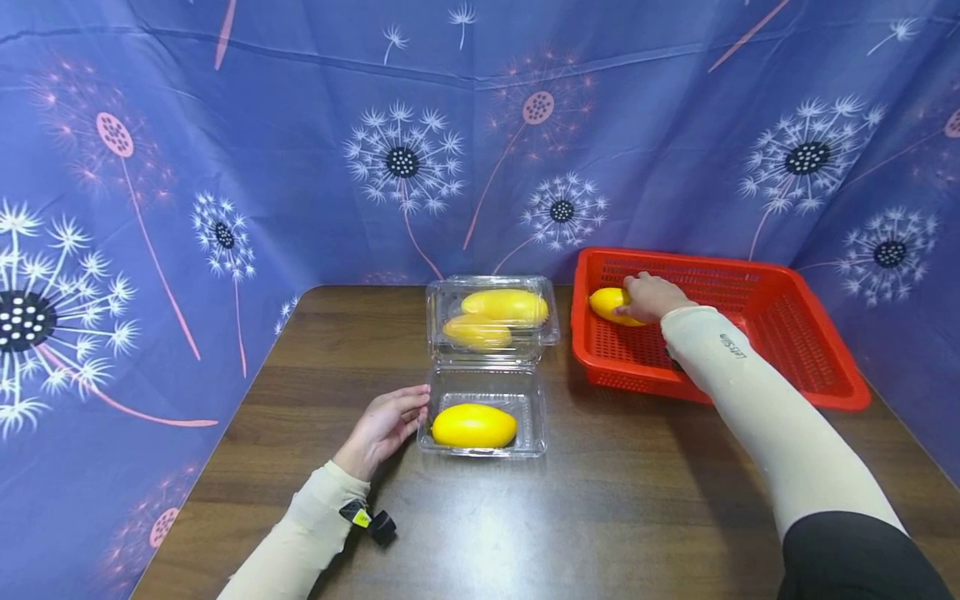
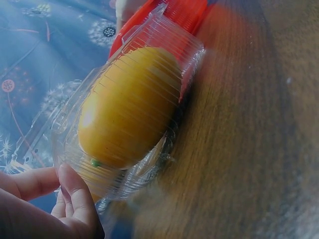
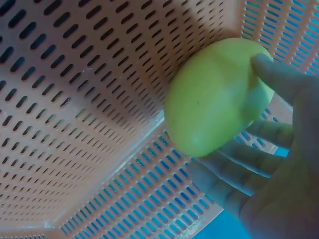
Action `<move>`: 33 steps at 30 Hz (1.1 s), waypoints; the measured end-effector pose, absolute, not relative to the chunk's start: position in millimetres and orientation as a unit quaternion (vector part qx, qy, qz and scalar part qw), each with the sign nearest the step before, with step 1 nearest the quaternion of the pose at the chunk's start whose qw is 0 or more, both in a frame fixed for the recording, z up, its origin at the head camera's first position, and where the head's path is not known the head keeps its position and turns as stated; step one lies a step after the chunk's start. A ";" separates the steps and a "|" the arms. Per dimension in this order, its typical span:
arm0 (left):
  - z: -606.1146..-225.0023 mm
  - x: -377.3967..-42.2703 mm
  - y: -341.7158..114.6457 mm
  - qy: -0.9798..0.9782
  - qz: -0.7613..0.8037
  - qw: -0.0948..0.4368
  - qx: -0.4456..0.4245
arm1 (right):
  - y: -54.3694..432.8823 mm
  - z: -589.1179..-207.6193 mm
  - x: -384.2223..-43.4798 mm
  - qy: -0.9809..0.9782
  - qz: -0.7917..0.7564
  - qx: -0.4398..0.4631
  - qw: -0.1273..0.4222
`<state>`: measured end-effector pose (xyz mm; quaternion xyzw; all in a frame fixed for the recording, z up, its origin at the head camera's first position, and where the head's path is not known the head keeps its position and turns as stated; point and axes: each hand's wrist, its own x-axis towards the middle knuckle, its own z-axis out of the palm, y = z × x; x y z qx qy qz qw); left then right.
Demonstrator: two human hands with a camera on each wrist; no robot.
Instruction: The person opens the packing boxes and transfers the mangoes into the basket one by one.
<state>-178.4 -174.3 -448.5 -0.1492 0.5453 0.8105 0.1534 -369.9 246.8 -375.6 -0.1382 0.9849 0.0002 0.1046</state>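
Note:
My left hand (image 1: 384, 431) pinches the left rim of a clear plastic clamshell box (image 1: 531, 392), thumb and finger on its edge in the left wrist view. One yellow mango (image 1: 474, 426) lies in the front half of this box, whose lid stands raised behind. Inside the red basket (image 1: 825, 337), my right hand (image 1: 654, 297) holds another yellow mango (image 3: 214, 99), thumb on one side and fingers around the other. That mango is at the basket's left end. Two more mangoes (image 1: 506, 307) show through clear plastic behind the raised lid.
A second clear box (image 1: 552, 312) sits at the back, partly hidden by the lid. Brown wooden table (image 1: 600, 500) surface surrounds the boxes. Behind the table hangs a blue dandelion-print cloth (image 1: 300, 150). The basket's rim stands above the table at the right.

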 end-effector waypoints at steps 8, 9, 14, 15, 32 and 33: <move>-448.8 -177.8 -174.2 0.544 0.812 0.151 -0.150 | 246.6 -376.3 -374.6 0.979 -0.008 -0.163 0.125; -448.9 -177.9 -174.3 0.544 0.812 0.151 -0.150 | 246.3 -376.0 -375.3 0.978 -0.014 -0.164 0.132; -449.1 -178.8 -174.6 0.544 0.812 0.151 -0.150 | 245.7 -372.4 -375.0 0.974 -0.031 -0.167 0.148; -449.1 -179.0 -174.7 0.544 0.811 0.151 -0.150 | 245.6 -372.0 -374.6 0.975 -0.033 -0.163 0.145; -447.5 -178.8 -174.4 0.546 0.808 0.155 -0.156 | 241.9 -378.8 -375.0 0.983 -0.012 -0.169 0.065; -447.7 -178.9 -174.1 0.546 0.808 0.155 -0.156 | 242.1 -378.8 -375.1 0.984 -0.014 -0.166 0.066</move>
